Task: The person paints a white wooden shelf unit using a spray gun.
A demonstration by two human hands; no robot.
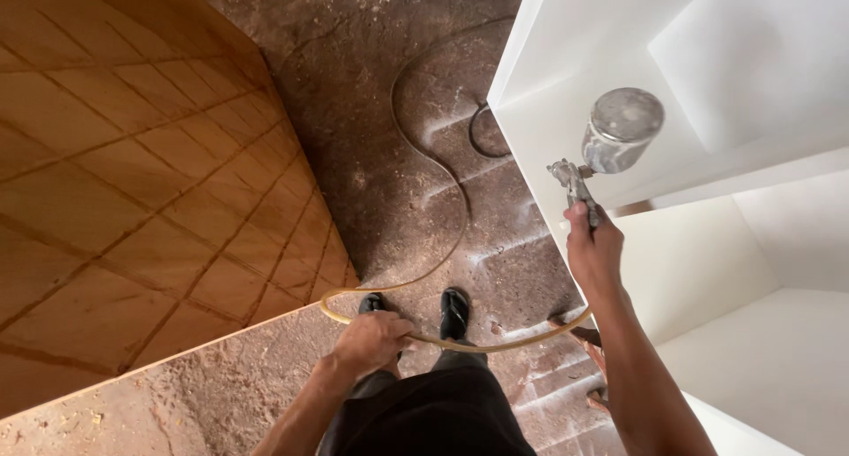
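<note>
The right hand (591,248) is closed around the grip of a spray gun (579,183), whose metal cup (622,129) sits against the white cabinet (566,111). The left hand (371,341) is curled around the yellowish air hose (442,339), which loops across the dusty floor (389,182); its far end is hidden behind the cabinet edge. A wooden panel (133,199), cut off at left, leaves a narrow lane of floor around the person's black shoes (455,310).

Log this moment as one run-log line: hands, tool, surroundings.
right hand: grips spray gun at white cabinet | left hand: holds yellow hose | hose trails across dusty floor | wood panel at left
</note>
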